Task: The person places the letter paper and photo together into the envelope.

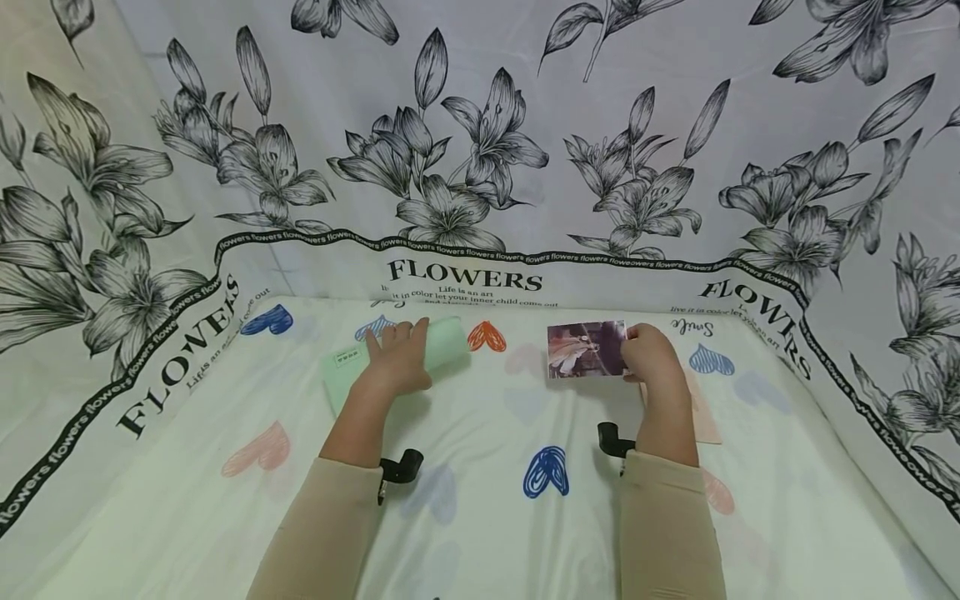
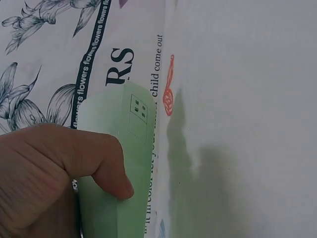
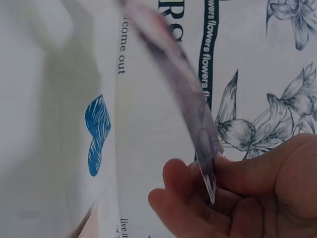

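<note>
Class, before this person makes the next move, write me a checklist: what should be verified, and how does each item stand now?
1. Photo held: ok; the right hand pinches it by an edge.
2. Green paper held: ok; the left hand grips it.
3. Photo and green paper apart: ok; a gap shows between them in the head view.
4. Pink paper uncovered: not ok; the right forearm hides part of it from the head camera.
5. Label wording: cannot tell; its marks are too small to read.

Two hands, one photo, one green envelope, one pink sheet, two wrist mounts
</note>
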Available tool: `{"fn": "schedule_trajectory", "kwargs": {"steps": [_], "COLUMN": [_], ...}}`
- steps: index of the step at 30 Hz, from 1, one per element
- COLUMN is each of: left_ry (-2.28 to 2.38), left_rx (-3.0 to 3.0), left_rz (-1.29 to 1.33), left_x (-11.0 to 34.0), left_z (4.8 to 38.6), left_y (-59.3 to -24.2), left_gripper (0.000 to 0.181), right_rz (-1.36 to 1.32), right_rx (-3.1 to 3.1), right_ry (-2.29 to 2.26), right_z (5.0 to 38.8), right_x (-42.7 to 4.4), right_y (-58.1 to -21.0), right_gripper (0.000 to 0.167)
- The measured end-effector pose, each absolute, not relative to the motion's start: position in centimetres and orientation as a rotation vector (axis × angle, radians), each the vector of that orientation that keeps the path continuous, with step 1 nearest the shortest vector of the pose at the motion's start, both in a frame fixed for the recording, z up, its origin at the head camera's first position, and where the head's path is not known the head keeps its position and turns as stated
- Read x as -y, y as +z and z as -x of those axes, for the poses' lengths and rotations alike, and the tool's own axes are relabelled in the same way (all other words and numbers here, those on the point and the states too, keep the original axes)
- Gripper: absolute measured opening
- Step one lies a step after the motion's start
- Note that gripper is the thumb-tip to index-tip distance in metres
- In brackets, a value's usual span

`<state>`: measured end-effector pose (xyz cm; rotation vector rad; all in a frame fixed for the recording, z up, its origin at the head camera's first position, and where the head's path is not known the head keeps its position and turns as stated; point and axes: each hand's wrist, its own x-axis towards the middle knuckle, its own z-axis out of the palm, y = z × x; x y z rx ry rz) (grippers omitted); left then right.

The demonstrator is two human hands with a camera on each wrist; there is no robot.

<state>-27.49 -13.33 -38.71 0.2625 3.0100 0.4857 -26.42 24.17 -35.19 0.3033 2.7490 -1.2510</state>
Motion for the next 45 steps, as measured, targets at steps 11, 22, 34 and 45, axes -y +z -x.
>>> {"fn": "schedule_trajectory", "kwargs": {"steps": [11,22,34,45], "left_ry": [0.48,0.499,0.425,0.412], "left_rx": [-3.026,-3.025,-2.998,-2.974], "left_rz": [-0.426,-0.509,-0.608,-0.637], "left_x": [12.4,11.4,10.8,10.5], "left_z": [27.3,27.0,26.5,26.3], "left_y": [-38.4,-38.4,-38.2,-38.2], "left_gripper": [0.097,0.096,0.1,0.098], "right_rz": [-0.26,-0.209,-0.099,-0.083], "right_rx": [-2.753,-2.673,-2.632,-2.624], "right_ry": [-1.257,-1.34,-1.381,-1.383], "right_z": [26.9,27.2,27.2,27.3], "right_x": [-23.0,-22.0,-20.8,-20.5], "right_y": [-35.1,-35.4,-35.2,-35.1], "right_gripper": [0.042,0.041,0.039,0.038]}}
